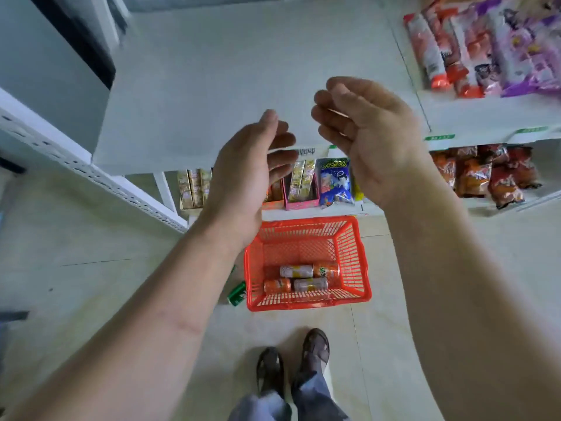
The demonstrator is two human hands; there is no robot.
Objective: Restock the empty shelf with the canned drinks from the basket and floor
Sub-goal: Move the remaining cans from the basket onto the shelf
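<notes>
A bare white shelf [212, 80] stretches ahead at chest height. My left hand [246, 168] and my right hand [367, 132] hover at its front edge, palms facing each other, fingers apart, holding nothing. On the floor below stands a red plastic basket [353, 253] with several cans lying inside: two orange cans [277, 285] and two pale cans [296, 271]. A green can [236, 294] lies on the floor against the basket's left side, partly hidden by my left forearm.
Snack packets [473, 50] fill the shelf section to the right, with more bags [485, 174] below. Boxed goods and a blue packet [335, 180] sit on the lower shelf. A perforated white upright [91, 174] runs at left. My feet [294, 366] stand behind the basket.
</notes>
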